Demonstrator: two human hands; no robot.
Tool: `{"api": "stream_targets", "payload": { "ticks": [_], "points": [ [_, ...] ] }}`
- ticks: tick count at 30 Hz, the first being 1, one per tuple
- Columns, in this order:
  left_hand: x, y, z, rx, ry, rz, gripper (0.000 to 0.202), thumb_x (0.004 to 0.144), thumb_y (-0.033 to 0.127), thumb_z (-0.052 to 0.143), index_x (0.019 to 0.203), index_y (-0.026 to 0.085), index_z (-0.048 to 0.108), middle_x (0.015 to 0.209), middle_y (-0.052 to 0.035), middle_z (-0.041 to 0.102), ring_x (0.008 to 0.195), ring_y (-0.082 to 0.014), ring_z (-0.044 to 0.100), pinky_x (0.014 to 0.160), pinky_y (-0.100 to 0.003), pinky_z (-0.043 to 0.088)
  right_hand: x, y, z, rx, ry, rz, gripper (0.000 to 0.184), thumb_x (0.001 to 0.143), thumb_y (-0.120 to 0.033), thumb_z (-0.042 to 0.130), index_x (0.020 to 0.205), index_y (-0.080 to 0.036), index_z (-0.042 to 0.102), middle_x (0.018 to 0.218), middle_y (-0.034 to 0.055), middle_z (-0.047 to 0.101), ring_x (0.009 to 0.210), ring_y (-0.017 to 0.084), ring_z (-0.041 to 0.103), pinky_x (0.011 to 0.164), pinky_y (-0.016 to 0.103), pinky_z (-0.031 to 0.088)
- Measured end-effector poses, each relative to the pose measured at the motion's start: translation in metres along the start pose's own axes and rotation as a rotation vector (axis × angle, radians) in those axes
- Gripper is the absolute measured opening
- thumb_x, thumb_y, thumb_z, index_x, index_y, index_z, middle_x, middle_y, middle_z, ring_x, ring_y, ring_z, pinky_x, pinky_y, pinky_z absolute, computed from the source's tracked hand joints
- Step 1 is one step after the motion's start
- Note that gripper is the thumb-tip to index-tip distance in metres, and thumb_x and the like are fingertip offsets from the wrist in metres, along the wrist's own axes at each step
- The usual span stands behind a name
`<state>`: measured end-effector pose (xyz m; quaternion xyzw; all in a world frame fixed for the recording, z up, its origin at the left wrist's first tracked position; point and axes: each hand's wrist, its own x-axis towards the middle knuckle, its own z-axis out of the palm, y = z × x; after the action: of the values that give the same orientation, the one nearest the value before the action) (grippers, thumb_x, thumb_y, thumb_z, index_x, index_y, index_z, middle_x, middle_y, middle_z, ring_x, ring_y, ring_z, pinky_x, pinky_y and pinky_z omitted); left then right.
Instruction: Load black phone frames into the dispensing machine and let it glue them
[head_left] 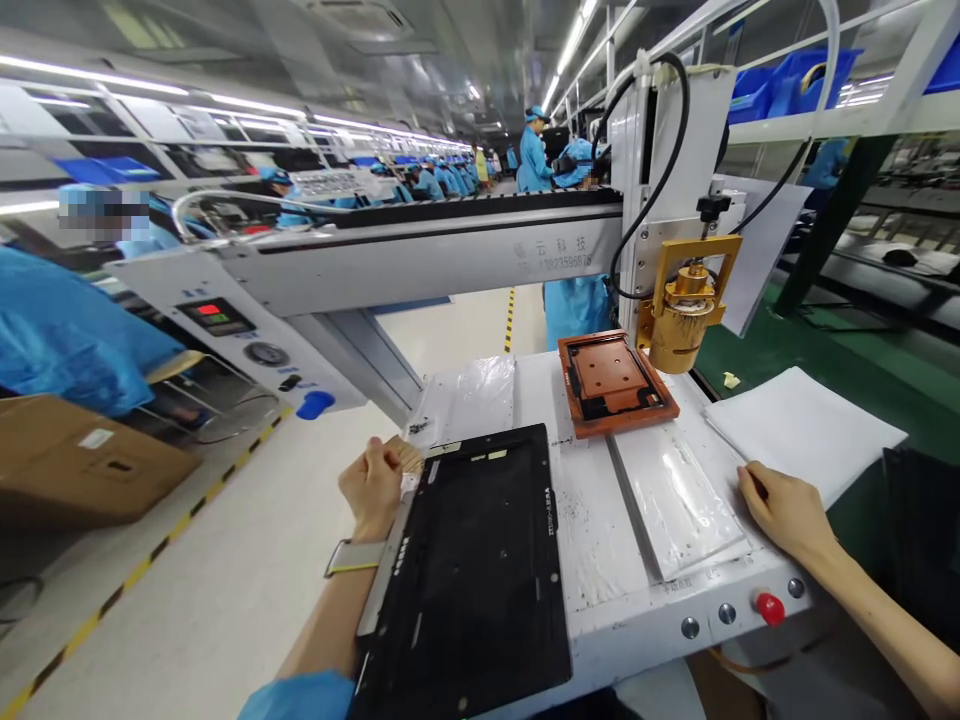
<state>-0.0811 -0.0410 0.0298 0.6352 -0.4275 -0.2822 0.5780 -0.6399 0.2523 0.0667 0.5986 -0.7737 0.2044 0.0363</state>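
My left hand [373, 486] is closed in a fist on a small brush [409, 456], whose pale bristles stick out to the right at the far left corner of a black flat panel [472, 570]. The panel lies on the white machine bed [592, 520]. My right hand [784, 510] rests at the right edge of the bed, fingers curled down beside a plastic-covered white plate [679, 500]; nothing shows in it. Behind, a copper-coloured square fixture [615, 382] sits under a brass dispensing head [682, 320].
A grey gantry arm [420, 255] with a control box [247, 335] spans the bed. White sheets [802, 425] lie at the right. A red button [769, 607] is on the front edge. A cardboard box [82, 460] stands left. People in blue coats work behind.
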Motion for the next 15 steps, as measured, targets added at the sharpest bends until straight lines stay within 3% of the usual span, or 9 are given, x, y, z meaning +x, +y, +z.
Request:
{"api": "stream_targets", "payload": {
  "ticks": [6, 15],
  "points": [
    [-0.009, 0.014, 0.002, -0.018, 0.024, -0.018, 0.049, 0.105, 0.046, 0.050, 0.063, 0.019, 0.052, 0.053, -0.0039, 0.045, 0.050, -0.0146, 0.041, 0.052, -0.029, 0.031, -0.001, -0.002, -0.001, 0.007, 0.004, -0.022, 0.056, 0.114, -0.063, 0.030, 0.084, -0.022, 0.053, 0.069, 0.0040, 0.060, 0.057, 0.022, 0.058, 0.062, 0.033, 0.039],
    [0.002, -0.005, 0.001, 0.017, 0.015, 0.036, 0.052, 0.103, 0.055, 0.049, 0.064, 0.020, 0.052, 0.053, -0.0049, 0.046, 0.050, -0.0148, 0.041, 0.051, -0.029, 0.033, -0.002, -0.001, -0.001, -0.024, -0.003, -0.013, 0.056, 0.114, -0.063, 0.029, 0.084, -0.022, 0.052, 0.070, 0.0030, 0.060, 0.058, 0.021, 0.056, 0.063, 0.032, 0.037]
  ]
}}
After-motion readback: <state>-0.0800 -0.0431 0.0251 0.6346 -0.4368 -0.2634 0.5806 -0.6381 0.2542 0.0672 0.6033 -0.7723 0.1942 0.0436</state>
